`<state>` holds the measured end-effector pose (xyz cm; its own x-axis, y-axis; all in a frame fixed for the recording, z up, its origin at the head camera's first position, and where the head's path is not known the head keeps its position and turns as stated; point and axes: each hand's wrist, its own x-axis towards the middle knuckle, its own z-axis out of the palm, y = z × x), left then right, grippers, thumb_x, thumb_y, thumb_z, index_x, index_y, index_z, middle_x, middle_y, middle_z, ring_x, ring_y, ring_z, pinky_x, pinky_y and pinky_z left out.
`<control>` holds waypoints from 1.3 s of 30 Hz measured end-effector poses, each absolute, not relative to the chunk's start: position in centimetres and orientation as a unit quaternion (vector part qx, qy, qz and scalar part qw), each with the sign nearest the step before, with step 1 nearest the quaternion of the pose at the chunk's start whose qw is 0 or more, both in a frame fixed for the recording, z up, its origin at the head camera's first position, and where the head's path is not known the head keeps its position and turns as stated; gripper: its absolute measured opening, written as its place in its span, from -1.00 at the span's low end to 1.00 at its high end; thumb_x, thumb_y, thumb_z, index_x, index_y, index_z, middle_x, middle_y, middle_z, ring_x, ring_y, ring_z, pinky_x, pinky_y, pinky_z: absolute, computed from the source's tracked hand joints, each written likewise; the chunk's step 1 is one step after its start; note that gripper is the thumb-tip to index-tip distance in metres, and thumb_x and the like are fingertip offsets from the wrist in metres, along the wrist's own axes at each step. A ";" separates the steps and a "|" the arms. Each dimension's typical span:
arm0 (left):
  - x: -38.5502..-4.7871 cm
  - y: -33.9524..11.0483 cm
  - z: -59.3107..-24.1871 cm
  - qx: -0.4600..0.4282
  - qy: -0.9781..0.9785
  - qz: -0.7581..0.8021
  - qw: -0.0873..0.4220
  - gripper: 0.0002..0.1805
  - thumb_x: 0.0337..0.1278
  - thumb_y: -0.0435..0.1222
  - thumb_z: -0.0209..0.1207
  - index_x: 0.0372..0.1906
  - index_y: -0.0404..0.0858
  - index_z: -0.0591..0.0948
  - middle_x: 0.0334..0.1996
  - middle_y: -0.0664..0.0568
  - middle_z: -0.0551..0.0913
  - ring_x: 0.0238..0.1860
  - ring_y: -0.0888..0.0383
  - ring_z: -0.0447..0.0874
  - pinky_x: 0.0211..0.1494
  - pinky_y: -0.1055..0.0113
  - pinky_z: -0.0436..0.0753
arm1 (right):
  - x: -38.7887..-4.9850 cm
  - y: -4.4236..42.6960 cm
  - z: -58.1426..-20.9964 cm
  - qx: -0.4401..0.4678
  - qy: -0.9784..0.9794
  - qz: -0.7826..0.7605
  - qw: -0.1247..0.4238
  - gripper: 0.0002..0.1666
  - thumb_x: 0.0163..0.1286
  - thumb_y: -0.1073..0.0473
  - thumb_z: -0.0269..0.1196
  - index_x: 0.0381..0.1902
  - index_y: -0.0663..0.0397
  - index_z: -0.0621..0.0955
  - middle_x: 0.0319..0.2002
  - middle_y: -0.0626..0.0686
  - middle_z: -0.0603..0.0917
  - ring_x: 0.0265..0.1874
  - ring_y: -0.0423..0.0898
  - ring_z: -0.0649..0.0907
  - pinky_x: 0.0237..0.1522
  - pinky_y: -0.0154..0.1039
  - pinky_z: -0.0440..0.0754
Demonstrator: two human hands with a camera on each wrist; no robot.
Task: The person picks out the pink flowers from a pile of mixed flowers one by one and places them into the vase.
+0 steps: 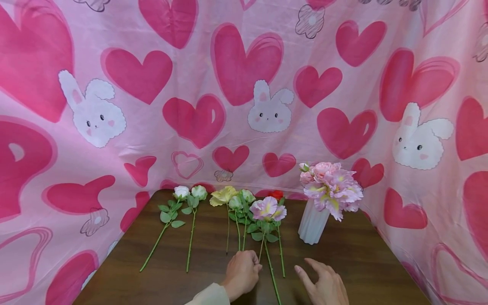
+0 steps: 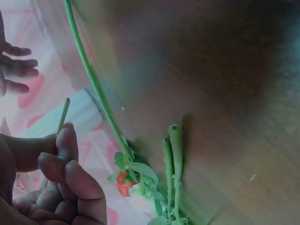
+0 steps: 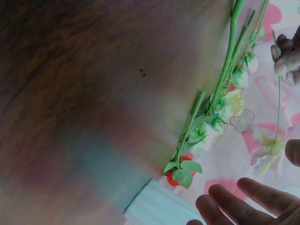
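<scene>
My left hand (image 1: 244, 271) pinches the thin stem (image 2: 63, 115) of a pale pink-purple flower with yellow streaks (image 1: 267, 209) between thumb and fingers. In the right wrist view that flower (image 3: 266, 152) is held up off the table, its bloom away from the hand. My right hand (image 1: 325, 284) is held over the table to the right with fingers spread and nothing in them. A white ribbed vase (image 1: 313, 222) stands beyond the right hand, holding pink and lilac flowers (image 1: 333, 188). Behind the held bloom, a red rose (image 1: 276, 195) lies on the table, partly hidden.
On the brown table (image 1: 167, 284) lie a white rose (image 1: 181, 192), a greenish-white rose (image 1: 199, 192) and a yellow flower (image 1: 224, 195). More pale green roses (image 1: 248, 195) lie close together in the middle, stems toward me. A pink heart-printed cloth (image 1: 244, 140) hangs around the table.
</scene>
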<state>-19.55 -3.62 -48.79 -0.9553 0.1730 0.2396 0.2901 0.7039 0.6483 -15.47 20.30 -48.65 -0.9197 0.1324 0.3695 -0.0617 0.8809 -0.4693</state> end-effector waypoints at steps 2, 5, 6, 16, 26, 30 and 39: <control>-19.3 -3.8 -48.9 -0.128 -0.918 -0.365 0.086 -0.61 0.09 -0.28 0.46 -0.63 0.01 0.46 -0.64 0.36 0.49 -0.54 0.32 0.43 -0.38 0.25 0.48 | -15.5 20.3 -48.6 -0.022 -0.950 0.244 0.194 -0.28 0.34 -0.45 0.26 0.03 0.04 0.76 -0.04 0.14 0.77 -0.05 0.22 0.72 -0.05 0.21 0.62; -19.0 -4.0 -49.0 -0.132 -0.916 -0.369 0.092 -0.61 0.07 -0.30 0.46 -0.63 0.02 0.46 -0.62 0.40 0.56 -0.55 0.36 0.44 -0.38 0.27 0.48 | -15.5 20.3 -48.7 -0.022 -0.951 0.245 0.188 -0.26 0.34 -0.47 0.24 0.03 0.04 0.76 -0.04 0.15 0.77 -0.06 0.23 0.72 -0.06 0.22 0.62; -18.9 -4.0 -49.0 -0.135 -0.914 -0.371 0.093 -0.61 0.07 -0.31 0.46 -0.64 0.02 0.46 -0.60 0.40 0.59 -0.55 0.37 0.44 -0.38 0.27 0.48 | -15.5 20.4 -48.7 -0.023 -0.951 0.245 0.187 -0.26 0.34 -0.47 0.24 0.03 0.04 0.76 -0.04 0.15 0.77 -0.06 0.23 0.72 -0.06 0.22 0.63; -18.1 -4.7 -49.0 -0.158 -0.908 -0.372 0.105 -0.61 0.06 -0.29 0.47 -0.63 0.01 0.47 -0.64 0.40 0.54 -0.58 0.39 0.39 -0.45 0.33 0.43 | -15.5 20.3 -48.7 -0.020 -0.950 0.244 0.192 -0.29 0.35 -0.45 0.25 0.02 0.03 0.76 -0.05 0.14 0.78 -0.07 0.20 0.72 -0.06 0.20 0.63; -17.6 -4.8 -49.1 -0.161 -0.909 -0.377 0.073 -0.65 0.11 -0.29 0.45 -0.59 0.03 0.51 -0.67 0.39 0.46 -0.57 0.39 0.40 -0.43 0.31 0.43 | -15.5 20.3 -48.7 -0.019 -0.951 0.242 0.193 -0.32 0.35 -0.42 0.28 0.03 0.02 0.76 -0.05 0.15 0.78 -0.07 0.21 0.72 -0.06 0.21 0.62; -17.3 -4.8 -49.1 -0.165 -0.904 -0.388 0.071 -0.66 0.10 -0.30 0.45 -0.59 0.01 0.52 -0.67 0.39 0.47 -0.58 0.39 0.40 -0.45 0.33 0.42 | -15.5 20.3 -48.8 -0.015 -0.952 0.242 0.188 -0.34 0.36 -0.39 0.29 0.04 0.03 0.76 -0.05 0.16 0.78 -0.07 0.22 0.72 -0.07 0.22 0.62; -16.9 -4.9 -49.5 -0.169 -0.899 -0.399 0.061 -0.67 0.10 -0.29 0.46 -0.59 -0.01 0.53 -0.68 0.38 0.47 -0.58 0.38 0.38 -0.43 0.31 0.40 | -15.5 20.1 -48.8 -0.017 -0.951 0.246 0.189 -0.34 0.37 -0.40 0.27 0.04 0.01 0.76 -0.04 0.16 0.77 -0.04 0.23 0.72 -0.05 0.22 0.62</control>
<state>-16.86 -4.85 -49.48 -0.9352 0.2562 0.2444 0.3531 0.6236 0.6974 -15.54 20.09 -48.84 -0.9283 0.1257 0.3499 -0.0598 0.8784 -0.4743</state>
